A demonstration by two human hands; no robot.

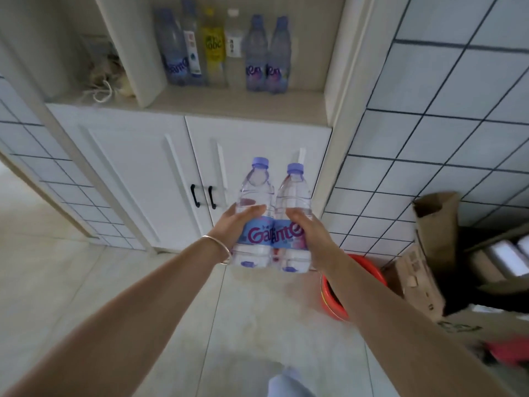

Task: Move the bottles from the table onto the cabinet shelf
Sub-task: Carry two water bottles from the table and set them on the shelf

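The left hand [233, 224] held the left bottle [253, 213], with its fingers curled round the blue label. A thin bangle [217, 247] sat on that wrist. The right hand [305, 227] held the right bottle [293, 216] the same way, fingers wrapped round the label. The two bottles touched side by side and stood upright in the air, in front of the white cabinet doors [160, 173]. Both had purple caps and clear water inside. They were below the shelf [229, 104], not on it yet.

Two black handles [203, 196] sat close together on the doors, just left of the held bottles.

Up on the shelf stood a row of bottles. At the left was a big blue bottle [171, 50], then a clear one with a white label [192, 47], a yellow one [212, 47] and a small clear one [233, 44]. To the right of those stood two blue bottles [267, 58], touching each other.

A white rope [100, 90] lay in the next part of the shelf, to the left.

The wall [443, 110] had white tiles with dark lines. Down on the floor at the right were an orange basin [332, 296] and brown boxes [429, 253].
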